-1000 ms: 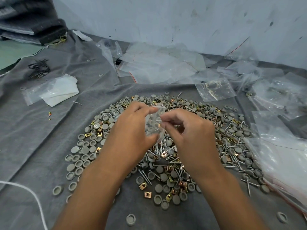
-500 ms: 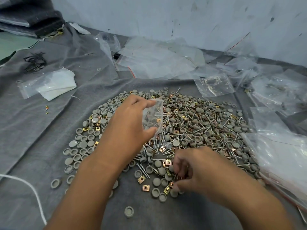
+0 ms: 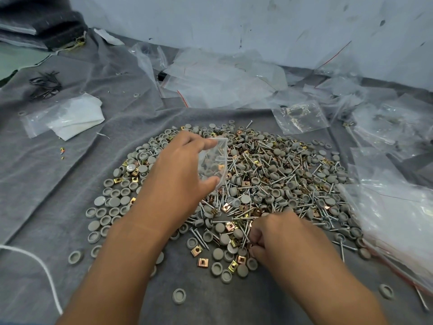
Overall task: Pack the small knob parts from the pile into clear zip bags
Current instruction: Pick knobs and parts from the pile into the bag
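A wide pile of parts (image 3: pixel 276 174) lies on the grey cloth (image 3: pixel 58 179): grey round knob caps, silver screws and brass square clips mixed together. My left hand (image 3: pixel 178 174) holds a small clear zip bag (image 3: pixel 213 160) above the pile's middle, pinched between thumb and fingers, with a few parts inside it. My right hand (image 3: pixel 278 238) is down at the pile's near edge, its fingers curled and pinching at small parts; what it holds is hidden by the fingers.
Empty and filled clear zip bags (image 3: pixel 225 80) lie heaped along the back wall and at the right (image 3: pixel 393 221). A bag with white sheets (image 3: pixel 68 116) lies at the left, black ties (image 3: pixel 45 84) behind it. A white cord (image 3: pixel 35 263) crosses the near left.
My right hand left the bag's mouth and dropped to the near edge of the pile, where it now picks at parts. My left hand kept the bag held up.
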{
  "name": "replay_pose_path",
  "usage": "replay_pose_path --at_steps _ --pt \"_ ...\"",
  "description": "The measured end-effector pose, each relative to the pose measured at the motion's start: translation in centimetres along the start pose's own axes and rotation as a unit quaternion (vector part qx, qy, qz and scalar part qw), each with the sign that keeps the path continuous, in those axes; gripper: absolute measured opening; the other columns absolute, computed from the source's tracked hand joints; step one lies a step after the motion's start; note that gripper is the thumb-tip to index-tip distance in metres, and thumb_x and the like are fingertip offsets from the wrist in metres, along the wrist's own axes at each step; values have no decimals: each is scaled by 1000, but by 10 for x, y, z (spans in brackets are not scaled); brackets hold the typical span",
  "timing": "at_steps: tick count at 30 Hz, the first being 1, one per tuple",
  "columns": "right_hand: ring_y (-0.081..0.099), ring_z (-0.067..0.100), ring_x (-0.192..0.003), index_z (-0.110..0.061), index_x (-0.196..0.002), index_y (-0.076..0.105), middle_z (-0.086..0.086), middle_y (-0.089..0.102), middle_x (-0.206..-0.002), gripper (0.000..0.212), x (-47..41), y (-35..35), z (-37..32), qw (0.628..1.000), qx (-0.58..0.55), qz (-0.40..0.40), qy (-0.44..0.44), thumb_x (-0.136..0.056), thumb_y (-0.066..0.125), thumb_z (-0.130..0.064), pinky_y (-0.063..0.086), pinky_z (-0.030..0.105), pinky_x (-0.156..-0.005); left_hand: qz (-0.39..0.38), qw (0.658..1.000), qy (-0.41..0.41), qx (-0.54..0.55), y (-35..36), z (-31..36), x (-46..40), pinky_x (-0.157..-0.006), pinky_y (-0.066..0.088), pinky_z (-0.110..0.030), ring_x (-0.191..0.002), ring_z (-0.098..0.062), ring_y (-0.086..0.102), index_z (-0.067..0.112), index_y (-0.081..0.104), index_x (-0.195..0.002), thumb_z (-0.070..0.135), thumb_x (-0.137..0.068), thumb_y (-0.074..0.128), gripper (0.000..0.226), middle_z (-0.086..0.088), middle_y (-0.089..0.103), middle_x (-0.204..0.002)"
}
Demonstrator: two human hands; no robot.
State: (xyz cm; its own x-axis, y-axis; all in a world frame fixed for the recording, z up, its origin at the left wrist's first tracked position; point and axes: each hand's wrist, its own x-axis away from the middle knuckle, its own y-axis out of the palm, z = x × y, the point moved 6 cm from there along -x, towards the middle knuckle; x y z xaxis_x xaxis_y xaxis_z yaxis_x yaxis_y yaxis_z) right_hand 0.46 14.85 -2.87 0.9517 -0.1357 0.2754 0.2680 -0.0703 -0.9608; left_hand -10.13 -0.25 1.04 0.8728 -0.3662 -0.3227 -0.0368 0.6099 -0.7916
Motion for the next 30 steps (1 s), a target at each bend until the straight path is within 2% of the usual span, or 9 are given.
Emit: replay_pose_path --at_steps 2,6,9,12,16,18,21,26,30 --pt "66 19 -94 -29 -99 64 -9 65 -98 6 1 0 -1 1000 6 10 -1 -93 63 -29 46 30 -68 1 1000 1 1 0 0 0 -70 34 -7 -87 2 39 32 55 -137 33 -76 83 67 23 44 -116" --pt "65 19 -96 -30 -102 59 -9 64 -100 12 2 -3 -5 999 8 32 -15 -94 64 -22 44 30 -67 3 1000 1 0 0 1 0 -72 35 -6 -96 4 40 32 55 -137 34 -76 83 67 24 42 -116" --pt "66 22 -93 -28 -103 58 -7 62 -97 19 3 -2 -11 999 9 37 -24 -91 64 -15 40 31 -66 2 1000 -1 2 0 2 0 -73 35 -9 -88 2 41 32 56 -137 34 -76 84 67 23 44 -116" --pt "65 23 -94 -28 -106 56 -6 63 -97 15 1 -2 -10 999 -9 48 -20 -94 61 -22 41 31 -67 2 1000 -3 5 -1 1 0 -69 35 -10 -82 1 41 32 56 -137 33 -76 84 67 22 45 -116" --pt "65 21 -95 -29 -111 58 -8 64 -97 16 -3 0 -5 998 -35 50 -19 -95 60 -31 49 32 -72 1 1000 -5 5 -1 1 0 -76 32 -13 -82 0 40 32 55 -138 34 -77 83 67 22 44 -116" --pt "65 18 -94 -32 -111 59 -10 65 -94 18 -4 0 -4 998 -44 45 -20 -94 64 -35 50 32 -73 -2 1000 -5 5 -1 1 1 -70 35 -10 -83 2 43 34 54 -138 35 -78 82 66 24 43 -116" --pt "66 17 -95 -33 -111 61 -12 67 -93 21 -4 0 -5 998 -50 44 -19 -93 67 -41 50 31 -73 -2 1000 -2 6 -1 2 1 -69 35 -6 -92 3 43 34 53 -138 35 -78 82 66 25 43 -117" --pt "66 17 -97 -32 -110 65 -12 69 -93 17 -4 0 -12 998 -39 49 -26 -94 65 -39 44 29 -67 0 1000 -5 7 -1 -1 -1 -70 34 -11 -87 0 40 32 55 -138 33 -77 83 67 22 44 -116" --pt "65 14 -94 -34 -106 64 -13 65 -96 15 -3 -2 -9 997 -43 55 -31 -92 64 -42 42 30 -67 2 1000 -1 6 -2 -1 1 -70 35 -9 -94 2 42 31 55 -138 32 -77 83 67 21 46 -118"
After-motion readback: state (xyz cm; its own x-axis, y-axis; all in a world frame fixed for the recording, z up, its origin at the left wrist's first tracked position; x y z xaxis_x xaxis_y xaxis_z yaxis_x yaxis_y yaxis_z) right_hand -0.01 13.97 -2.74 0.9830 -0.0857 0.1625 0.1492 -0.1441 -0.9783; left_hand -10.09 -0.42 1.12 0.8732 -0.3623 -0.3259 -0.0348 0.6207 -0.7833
